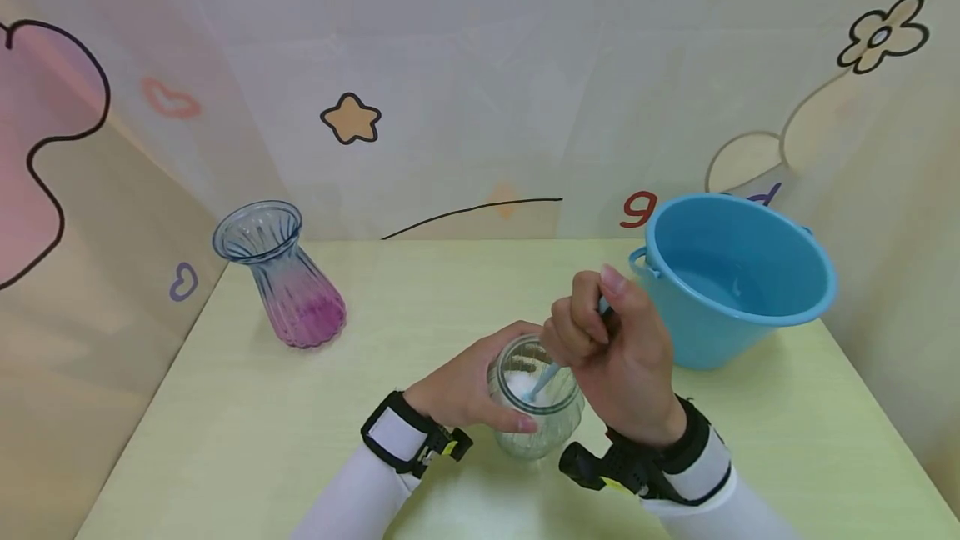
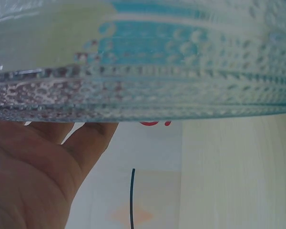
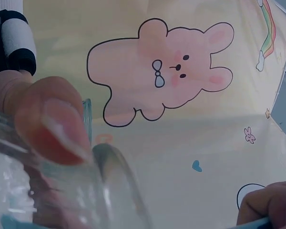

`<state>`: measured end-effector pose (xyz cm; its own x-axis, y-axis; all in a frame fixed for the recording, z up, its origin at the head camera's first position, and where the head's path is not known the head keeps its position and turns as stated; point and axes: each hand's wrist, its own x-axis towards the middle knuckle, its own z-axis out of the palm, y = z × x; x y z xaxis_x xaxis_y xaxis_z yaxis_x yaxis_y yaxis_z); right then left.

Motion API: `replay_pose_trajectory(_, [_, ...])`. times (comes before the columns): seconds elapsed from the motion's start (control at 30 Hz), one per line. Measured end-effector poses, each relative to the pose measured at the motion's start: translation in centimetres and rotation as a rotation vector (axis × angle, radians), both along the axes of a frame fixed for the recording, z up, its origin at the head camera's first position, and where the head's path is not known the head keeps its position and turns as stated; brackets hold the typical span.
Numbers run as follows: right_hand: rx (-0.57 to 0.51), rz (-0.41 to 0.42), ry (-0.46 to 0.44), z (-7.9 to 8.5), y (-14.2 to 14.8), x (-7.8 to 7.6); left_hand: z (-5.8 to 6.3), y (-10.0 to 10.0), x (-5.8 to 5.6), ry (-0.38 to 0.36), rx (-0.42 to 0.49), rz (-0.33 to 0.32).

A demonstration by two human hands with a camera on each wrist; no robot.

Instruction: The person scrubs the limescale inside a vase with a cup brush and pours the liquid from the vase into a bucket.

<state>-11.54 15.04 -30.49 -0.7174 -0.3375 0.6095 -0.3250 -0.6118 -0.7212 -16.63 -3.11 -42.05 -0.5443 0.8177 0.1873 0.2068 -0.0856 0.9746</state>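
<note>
A clear glass jar point(image 1: 538, 438) stands near the middle of the table, tilted slightly. My left hand point(image 1: 474, 386) grips it, thumb on the near side and fingers round the far side. The jar's textured wall point(image 2: 148, 90) fills the top of the left wrist view, above the left palm point(image 2: 33, 176). My right hand point(image 1: 618, 352) is curled round the light blue handle of a brush point(image 1: 543, 382) that reaches down through the jar's mouth. Its white head point(image 3: 9, 186) shows blurred through the glass in the right wrist view.
A blue bucket point(image 1: 697, 340) with a side handle stands at the right, just beyond my right hand. At the back left is a ribbed glass vase point(image 1: 300, 298), blue at the top and pink below. A printed cloth point(image 1: 450, 48) hangs behind the table.
</note>
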Motion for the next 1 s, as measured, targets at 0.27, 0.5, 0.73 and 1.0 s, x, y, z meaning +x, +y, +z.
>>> replay_pose_trajectory(0.27, [0.015,-0.070,0.019,-0.7,-0.3,0.5,-0.1,0.1,0.0,-0.019,0.005,-0.013])
replay_pose_trajectory(0.5, [0.140,-0.135,0.052,-1.7,-1.5,1.0,-0.1,0.2,-0.1,-0.016,0.022,-0.025])
replay_pose_trajectory(0.73, [0.170,-0.109,0.082,-2.4,-2.3,0.9,0.0,0.2,-0.2,-0.015,0.050,-0.035])
replay_pose_trajectory(1.0, [0.211,-0.082,0.061,-2.5,-2.0,0.8,-0.1,0.3,-0.1,-0.014,0.060,-0.039])
